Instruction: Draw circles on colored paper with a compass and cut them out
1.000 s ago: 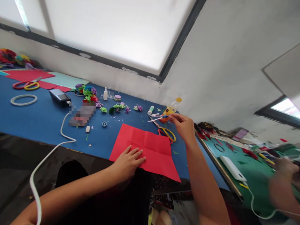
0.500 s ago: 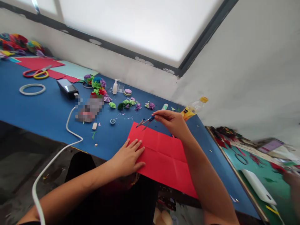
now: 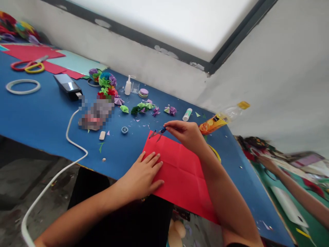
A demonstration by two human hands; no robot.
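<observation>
A creased red paper sheet lies at the near edge of the blue table. My left hand rests flat on its near left corner, fingers spread. My right hand hovers over the sheet's far edge and pinches a small blue drawing compass, whose legs point left and down at the sheet's far left corner.
Small paper flowers, a glue bottle, a glue stick, a plastic bottle, a power bank with white cable, scissors and a white ring are on the table. Another person's arm reaches over a green table at right.
My right hand carried the compass from beside the bottle leftward and down to the red sheet's far left corner. The left hand stayed flat on the paper. The camera shifted.
</observation>
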